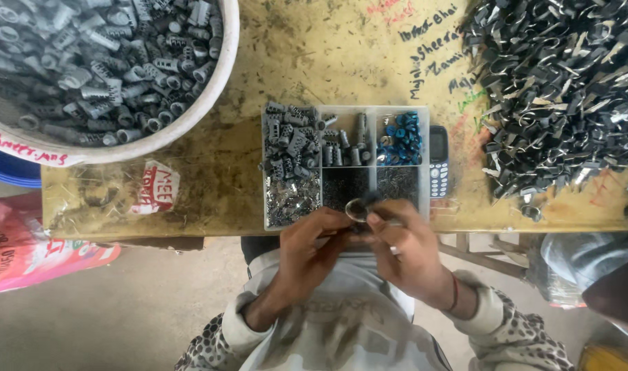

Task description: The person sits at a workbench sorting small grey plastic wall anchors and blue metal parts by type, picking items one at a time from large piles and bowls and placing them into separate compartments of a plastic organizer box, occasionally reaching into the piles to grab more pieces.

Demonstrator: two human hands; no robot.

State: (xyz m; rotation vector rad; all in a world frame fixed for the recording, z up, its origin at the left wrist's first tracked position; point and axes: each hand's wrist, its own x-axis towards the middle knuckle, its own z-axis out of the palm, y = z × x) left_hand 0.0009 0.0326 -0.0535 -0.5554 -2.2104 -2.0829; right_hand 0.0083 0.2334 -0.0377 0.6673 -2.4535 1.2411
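Both hands meet at the near edge of the yellowed worktop [245,199] — left hand [307,251] and right hand [403,251] fingers pinched together on a small round metal ring [357,209], just before the clear compartmented plastic tray [424,158] — parts within reach.

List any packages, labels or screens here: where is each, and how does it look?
Phone: right of the tray, blue, upright, small dark screen.
Sticker: left of the tray on the table, white with red writing.
Bag: lower left, pink with dark print.
Scribbles: upper table, red, black and green.
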